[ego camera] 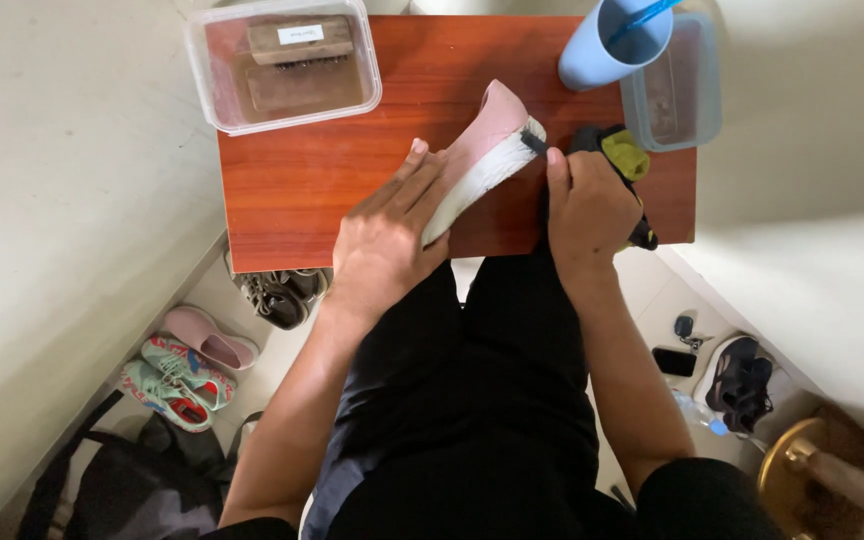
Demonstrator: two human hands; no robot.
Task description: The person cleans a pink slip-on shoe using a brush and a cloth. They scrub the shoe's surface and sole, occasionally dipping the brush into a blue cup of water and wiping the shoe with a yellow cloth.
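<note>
— Pink shoe (482,150) on its side on the red-brown table (302,180), white sole edge facing up and toward the lap. Long axis slanting from lower left, under the left hand (387,235), up to the right toward the blue cup (607,45).

— Left hand flat and spread over the near end, pressing rather than clenching. Right hand (587,215) just right of the far end, curled tight around a small brush (532,142), dark bristles touching the sole near its upper tip.

— Nearer to that tip: the right hand, clearly. Sole running away down-left from the bristles.

— Hard to make out: the brush handle, buried in the fist. Dark cloth with a yellow-green patch (624,155) behind the knuckles, mostly covered. Shoe's near end hidden beneath the left palm.

— Clear tub (287,60) with a block brush at the far left corner, second tub (677,85) at the right edge. Contents of the second unclear.
</note>
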